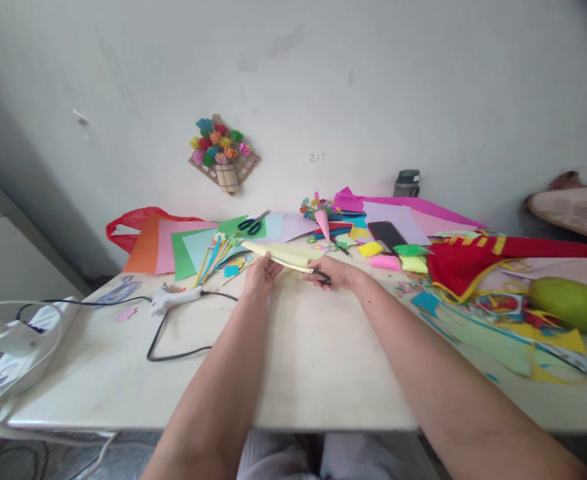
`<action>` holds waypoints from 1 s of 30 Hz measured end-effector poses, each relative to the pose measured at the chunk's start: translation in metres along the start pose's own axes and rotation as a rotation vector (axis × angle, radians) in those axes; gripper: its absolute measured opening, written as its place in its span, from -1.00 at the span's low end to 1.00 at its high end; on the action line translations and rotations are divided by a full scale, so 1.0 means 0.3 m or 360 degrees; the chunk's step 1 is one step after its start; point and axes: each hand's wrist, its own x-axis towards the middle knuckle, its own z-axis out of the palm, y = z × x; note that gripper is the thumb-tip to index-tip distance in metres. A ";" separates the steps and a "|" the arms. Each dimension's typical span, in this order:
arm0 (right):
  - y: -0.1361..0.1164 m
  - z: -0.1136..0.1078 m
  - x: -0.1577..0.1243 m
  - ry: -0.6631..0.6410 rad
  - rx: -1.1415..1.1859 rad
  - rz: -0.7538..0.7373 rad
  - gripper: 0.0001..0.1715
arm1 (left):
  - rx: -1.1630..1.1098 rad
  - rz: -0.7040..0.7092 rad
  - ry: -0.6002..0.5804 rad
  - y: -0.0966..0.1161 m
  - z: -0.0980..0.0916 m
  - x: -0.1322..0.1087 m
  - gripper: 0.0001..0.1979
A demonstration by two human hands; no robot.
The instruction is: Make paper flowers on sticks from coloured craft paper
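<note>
A folded pale yellow paper sheet [288, 255] lies across the middle of the white table [293, 360]. My left hand [262, 272] rests at its left end, fingers curled under the paper's edge. My right hand [336, 272] is closed around a dark-handled tool [322, 275], probably scissors, at the paper's right end. Both forearms stretch forward from the near edge.
A white glue gun [173, 297] with a black cord lies left of my hands. Coloured paper sheets [183, 247], black scissors [252, 224], a phone [387, 235], paper scraps and a green mango [571, 303] crowd the far and right side. A paper flower basket [222, 155] hangs on the wall.
</note>
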 end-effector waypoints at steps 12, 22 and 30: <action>-0.028 0.003 -0.022 0.0005 -0.0023 0.0090 -0.80 | -0.0041 0.0016 0.0139 0.020 0.004 -0.004 -0.97; -0.037 0.009 -0.027 0.0028 -0.0011 0.0170 -0.75 | -0.0019 0.0043 0.0022 -0.005 -0.006 0.005 -0.98; -0.019 0.002 -0.015 0.0013 -0.0009 0.0111 -0.79 | -0.0012 0.0016 0.0074 0.001 -0.003 0.007 -0.99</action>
